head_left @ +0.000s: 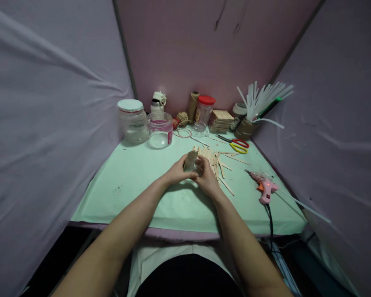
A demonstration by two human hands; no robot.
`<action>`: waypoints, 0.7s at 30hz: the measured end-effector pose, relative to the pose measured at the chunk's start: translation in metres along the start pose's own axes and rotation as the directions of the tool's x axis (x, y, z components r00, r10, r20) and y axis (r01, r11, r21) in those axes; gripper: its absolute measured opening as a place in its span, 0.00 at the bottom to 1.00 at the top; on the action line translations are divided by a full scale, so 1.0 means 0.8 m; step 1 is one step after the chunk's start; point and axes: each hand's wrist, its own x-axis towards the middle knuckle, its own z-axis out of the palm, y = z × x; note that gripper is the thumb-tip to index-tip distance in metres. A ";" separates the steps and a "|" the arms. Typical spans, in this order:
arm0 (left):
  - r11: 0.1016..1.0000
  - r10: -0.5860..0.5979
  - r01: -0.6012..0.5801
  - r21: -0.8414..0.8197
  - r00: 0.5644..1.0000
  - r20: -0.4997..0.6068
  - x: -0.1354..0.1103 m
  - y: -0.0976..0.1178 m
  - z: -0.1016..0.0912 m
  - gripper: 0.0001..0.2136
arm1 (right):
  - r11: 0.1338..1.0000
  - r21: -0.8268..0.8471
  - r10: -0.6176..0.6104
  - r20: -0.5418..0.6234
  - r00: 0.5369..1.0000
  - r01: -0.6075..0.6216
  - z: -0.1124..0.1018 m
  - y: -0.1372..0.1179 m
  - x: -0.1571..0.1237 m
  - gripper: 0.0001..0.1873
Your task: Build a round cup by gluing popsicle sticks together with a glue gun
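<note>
Between my two hands is a small see-through jar (198,166), held a little above the table. A flat brownish piece, perhaps wooden sticks, covers part of its left side. My left hand (177,170) is wrapped round that side, and my right hand (208,180) grips the other. Both thumbs come together at the front of the jar; some fingertips are hidden behind it. Just beyond and to the right of my right hand lies a loose pile of flat wooden sticks (218,164).
A pink glue gun (267,189), its light lit and cord hanging off the edge, lies right. Scissors (239,145) rest behind the sticks. Along the back stand a lidded jar (132,123), an open tub (160,134), twine (182,118), wooden squares (221,121) and glue sticks (262,101).
</note>
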 end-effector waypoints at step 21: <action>0.951 -0.021 0.113 0.289 0.953 -0.302 0.000 -0.005 0.012 0.38 | 0.735 -0.627 0.063 -0.314 0.947 -0.257 -0.131 -0.008 -0.036 0.15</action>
